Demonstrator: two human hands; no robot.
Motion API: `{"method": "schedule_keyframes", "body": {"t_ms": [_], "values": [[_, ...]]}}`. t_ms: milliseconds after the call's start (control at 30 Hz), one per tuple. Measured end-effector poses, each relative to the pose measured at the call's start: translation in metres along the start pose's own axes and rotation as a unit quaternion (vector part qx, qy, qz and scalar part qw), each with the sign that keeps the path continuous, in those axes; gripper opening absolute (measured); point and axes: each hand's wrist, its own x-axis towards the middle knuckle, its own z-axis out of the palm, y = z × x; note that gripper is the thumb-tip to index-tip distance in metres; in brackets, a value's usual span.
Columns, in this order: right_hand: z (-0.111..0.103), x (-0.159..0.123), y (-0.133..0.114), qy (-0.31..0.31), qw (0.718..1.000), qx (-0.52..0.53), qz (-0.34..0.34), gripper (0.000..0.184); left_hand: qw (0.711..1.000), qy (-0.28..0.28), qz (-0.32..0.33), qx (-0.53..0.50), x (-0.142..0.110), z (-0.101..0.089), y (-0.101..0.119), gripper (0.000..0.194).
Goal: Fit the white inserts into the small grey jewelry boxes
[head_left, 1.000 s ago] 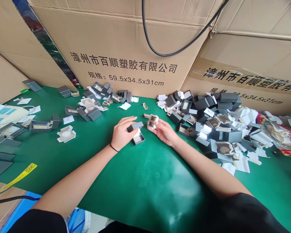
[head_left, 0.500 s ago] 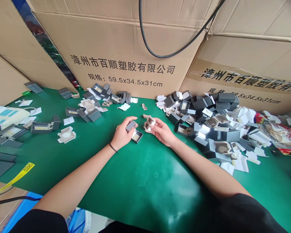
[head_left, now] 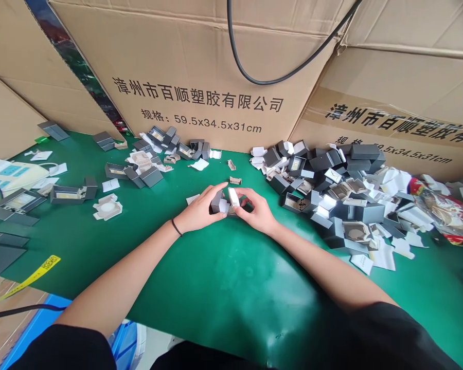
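At the middle of the green table, my left hand point(head_left: 201, 209) is wrapped round a small dark grey box point(head_left: 217, 201), thumb in front and fingers behind. My right hand point(head_left: 257, 209) pinches a folded white-grey cardboard insert point(head_left: 233, 197) against the right part of that box. The insert stands tilted, and its lower end meets the box; how deep it sits is hidden by my fingers. Just beyond my hands lies a small loose cardboard piece point(head_left: 235, 180). A white paper slip point(head_left: 193, 199) shows partly behind my left hand.
Grey boxes and white inserts form a large heap point(head_left: 332, 190) on the right. More opened boxes point(head_left: 146, 173) are scattered on the left, beside a white device point(head_left: 11, 180). Big cartons point(head_left: 200, 61) wall off the back, with a black cable point(head_left: 254, 81) hanging before them.
My right hand has brought the insert left and down to the grey box. My left hand has shifted right and now grips the box, whose open part had been visible on the table.
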Motion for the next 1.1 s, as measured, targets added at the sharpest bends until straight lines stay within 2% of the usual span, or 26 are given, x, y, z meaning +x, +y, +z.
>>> {"method": "schedule_keyframes", "body": {"t_ms": [167, 300, 500, 700, 800, 933, 1000, 1100], "values": [[0.000, 0.000, 0.000, -0.034, 0.993, -0.092, -0.062, 0.038, 1.000, 0.020, -0.007, -0.002, 0.001, 0.006, -0.003, 0.097], [0.000, 0.000, 0.003, -0.046, 0.984, -0.151, -0.086, 0.039, 0.999, 0.039, -0.017, -0.029, 0.002, 0.009, -0.005, 0.106], [-0.007, 0.002, 0.006, -0.072, 0.975, -0.189, -0.090, 0.042, 0.991, 0.053, -0.038, -0.118, 0.004, 0.009, -0.007, 0.106], [-0.016, 0.010, 0.000, -0.137, 0.956, -0.248, -0.079, 0.046, 0.994, 0.056, -0.049, -0.079, 0.006, 0.006, -0.005, 0.102], [-0.016, 0.011, -0.002, -0.140, 0.951, -0.268, -0.070, 0.047, 0.996, 0.054, -0.056, -0.047, 0.006, 0.006, -0.005, 0.100], [-0.011, 0.005, -0.002, -0.096, 0.957, -0.262, -0.080, 0.029, 0.996, 0.060, -0.062, -0.033, 0.006, 0.008, -0.007, 0.096], [-0.009, 0.003, -0.002, -0.095, 0.952, -0.275, -0.098, 0.020, 0.996, 0.061, -0.058, -0.024, 0.006, 0.008, -0.008, 0.094], [-0.008, 0.001, -0.003, -0.109, 0.938, -0.309, -0.117, 0.020, 0.997, 0.059, -0.049, -0.001, 0.006, 0.007, -0.010, 0.094]]}}
